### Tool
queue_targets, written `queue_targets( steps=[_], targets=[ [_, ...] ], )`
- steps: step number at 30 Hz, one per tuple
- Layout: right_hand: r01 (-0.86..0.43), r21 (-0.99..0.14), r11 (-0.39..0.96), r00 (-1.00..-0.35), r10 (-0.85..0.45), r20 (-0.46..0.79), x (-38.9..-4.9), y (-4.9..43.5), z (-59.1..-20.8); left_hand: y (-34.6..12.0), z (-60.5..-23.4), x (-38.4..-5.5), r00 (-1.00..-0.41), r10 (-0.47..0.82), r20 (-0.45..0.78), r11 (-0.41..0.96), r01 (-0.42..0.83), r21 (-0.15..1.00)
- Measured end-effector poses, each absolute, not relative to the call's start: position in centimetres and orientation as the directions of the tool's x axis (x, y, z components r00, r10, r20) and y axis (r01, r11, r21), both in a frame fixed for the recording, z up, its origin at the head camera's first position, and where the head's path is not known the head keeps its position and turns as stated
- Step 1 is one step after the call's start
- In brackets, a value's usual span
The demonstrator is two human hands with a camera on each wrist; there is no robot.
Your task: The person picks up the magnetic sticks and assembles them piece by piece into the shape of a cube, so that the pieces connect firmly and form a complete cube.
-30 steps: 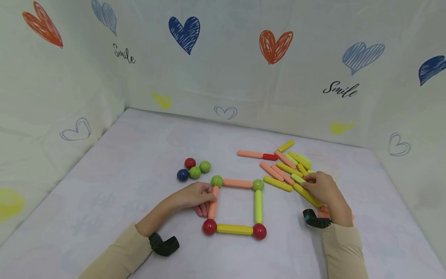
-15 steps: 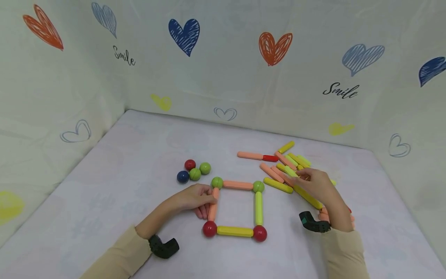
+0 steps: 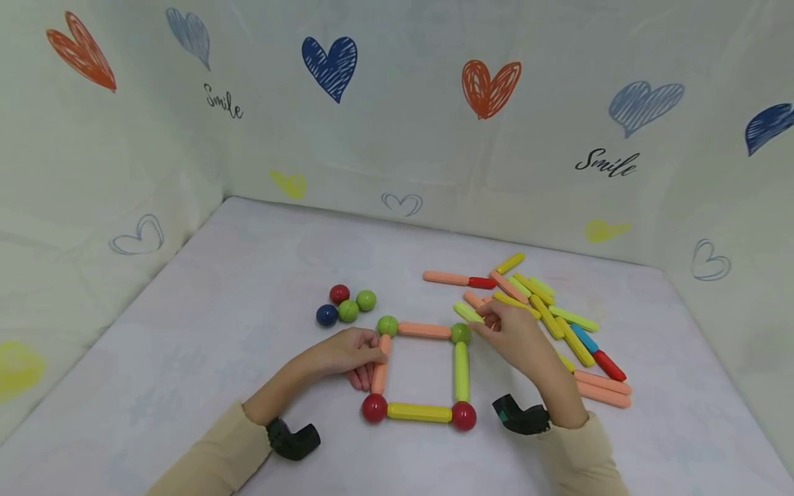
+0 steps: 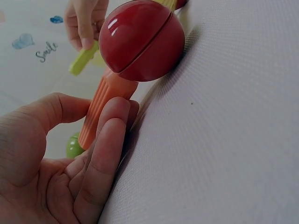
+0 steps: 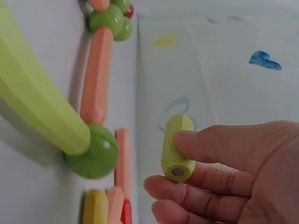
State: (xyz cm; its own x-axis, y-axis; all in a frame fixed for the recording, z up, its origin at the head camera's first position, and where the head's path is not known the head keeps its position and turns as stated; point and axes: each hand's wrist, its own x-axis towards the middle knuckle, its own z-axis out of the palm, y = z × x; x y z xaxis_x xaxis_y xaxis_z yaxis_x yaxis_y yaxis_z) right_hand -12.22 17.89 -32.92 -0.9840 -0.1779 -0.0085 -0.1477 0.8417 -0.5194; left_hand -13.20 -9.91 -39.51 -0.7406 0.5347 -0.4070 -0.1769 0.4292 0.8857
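Observation:
A square frame of magnetic rods and balls lies on the table. Its left side is an orange rod (image 4: 99,109), which my left hand (image 3: 349,353) pinches between thumb and fingers. A red ball (image 4: 142,42) joins that rod at the near left corner. My right hand (image 3: 517,337) holds a short yellow-green rod (image 5: 176,144) in the air; a metal disc shows in its end. It hangs close above the far right green ball (image 3: 461,333). From that ball a yellow-green rod (image 3: 462,372) runs toward me, and an orange rod (image 3: 424,331) runs left.
Loose balls in green, red and blue (image 3: 327,315) lie at the frame's far left. Right of the frame spreads a pile of rods in yellow (image 3: 575,342), orange (image 3: 603,393), red and blue. A cloth wall with printed hearts (image 3: 330,67) stands behind the table.
My right hand has lifted the short yellow-green rod out of the pile and carried it left, to above the far right green ball. My left hand has stayed in place on the orange rod.

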Motion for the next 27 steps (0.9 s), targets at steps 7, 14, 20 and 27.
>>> queue_targets(
  steps=[7,14,20,27],
  targets=[
    [-0.119,-0.551,0.826,-0.976,-0.199,-0.087,-10.7,13.0,-33.7,-9.9,-39.6,-13.4,-0.743,0.525,-0.415,0.442,-0.178,0.879],
    [-0.142,-0.526,0.839,-0.970,-0.223,-0.093,-9.9,10.0,-35.0,-9.8,-39.7,-13.4,-0.738,0.532,-0.414,0.435,-0.182,0.882],
    [-0.164,-0.514,0.842,-0.975,-0.217,-0.044,-9.7,9.5,-35.9,-9.7,-39.7,-13.3,-0.740,0.536,-0.406,0.426,-0.177,0.887],
    [-0.170,-0.531,0.830,-0.977,-0.213,-0.020,-9.8,9.1,-36.1,-9.9,-39.7,-13.3,-0.748,0.529,-0.401,0.431,-0.171,0.886]
  ],
)
